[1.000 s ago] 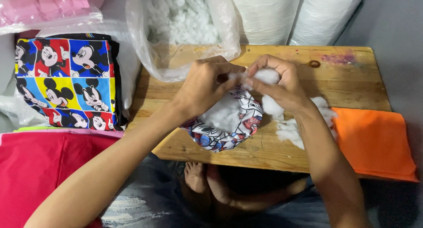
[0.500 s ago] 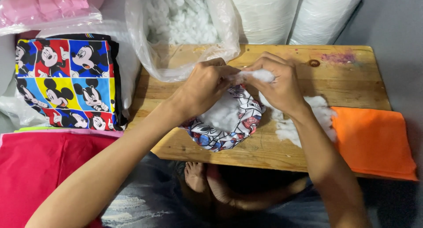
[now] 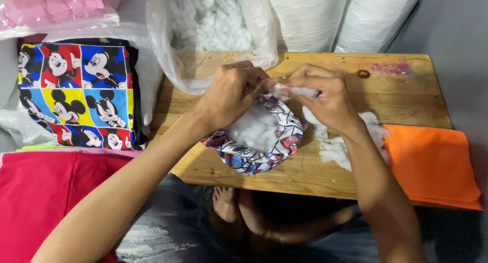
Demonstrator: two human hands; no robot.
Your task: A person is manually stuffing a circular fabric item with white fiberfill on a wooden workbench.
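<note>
A stuffing tuft (image 3: 300,90) is pinched by both hands (image 3: 235,92) (image 3: 325,97) above the pouch (image 3: 256,141), mid-counter (image 3: 406,97); loose stuffing (image 3: 338,151) lies at 3 o'clock.

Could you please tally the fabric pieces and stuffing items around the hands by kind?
Printed fabric cover, held by the left hand and right hand: 1
Cartoon-print fabric stack: 1
Orange cloth: 1
Red cloth: 1
Clear bag of white stuffing: 1
Total: 5

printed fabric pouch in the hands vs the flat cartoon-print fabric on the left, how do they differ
The small printed fabric pouch bulges with white stuffing and sits open on the wooden table, held by the left hand and right hand. The cartoon-print fabric is bigger, lies flat, untouched, off the table. Both are colourful.
</note>
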